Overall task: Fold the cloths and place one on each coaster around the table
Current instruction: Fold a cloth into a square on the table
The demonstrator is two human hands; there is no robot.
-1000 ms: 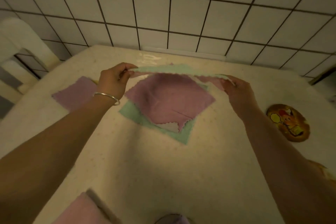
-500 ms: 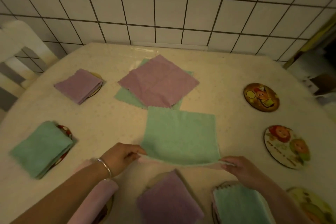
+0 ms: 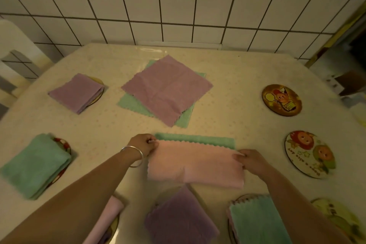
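Both grips pinch the pink-and-green cloth (image 3: 195, 162): left hand (image 3: 143, 144) at its far left corner, right hand (image 3: 250, 161) at the far right, pink face folded over green, lying on the tabletop (image 3: 227, 121) before the unfolded purple cloth (image 3: 166, 89).

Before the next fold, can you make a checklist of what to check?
1. Left hand pinches its corner of the pink-and-green cloth: ok.
2. Right hand pinches the other corner: ok.
3. Folded edges line up: not ok, a green strip shows beyond the pink.
4. Cloth lies flat on the table: ok.
5. A bare coaster waits: ok, the monkey coaster at the right is bare.
6. More cloths to fold: ok, the unfolded pile remains.
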